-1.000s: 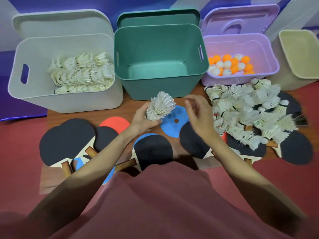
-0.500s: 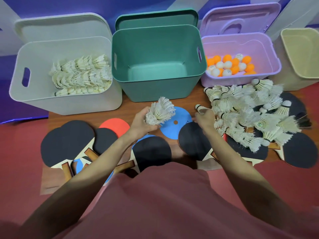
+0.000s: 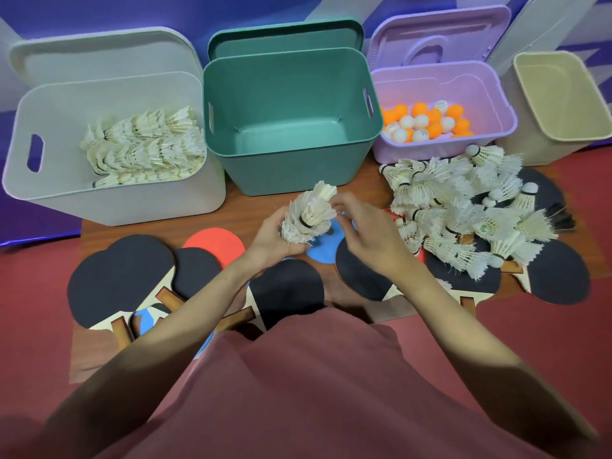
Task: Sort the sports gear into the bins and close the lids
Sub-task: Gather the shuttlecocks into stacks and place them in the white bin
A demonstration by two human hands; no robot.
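My left hand [image 3: 271, 240] grips a stack of nested white shuttlecocks [image 3: 309, 217] in front of the green bin [image 3: 291, 173]. My right hand [image 3: 367, 236] is against the top of that stack, its fingertips pinching the uppermost shuttlecock. A heap of loose shuttlecocks [image 3: 463, 207] lies at the right on top of paddles. The white bin [image 3: 109, 197] at the left holds rows of shuttlecocks. The purple bin [image 3: 443, 150] holds orange and white balls. The green bin is empty. Black, red and blue paddles [image 3: 122, 273] lie across the floor near me.
A beige bin [image 3: 563, 94] stands empty at the far right. All the bins are open, with lids leaning behind them against a blue wall. A wooden board lies under the gear, on red flooring.
My right hand went to the heap at the right, picked up a shuttlecock and came back to the stack in my left hand.
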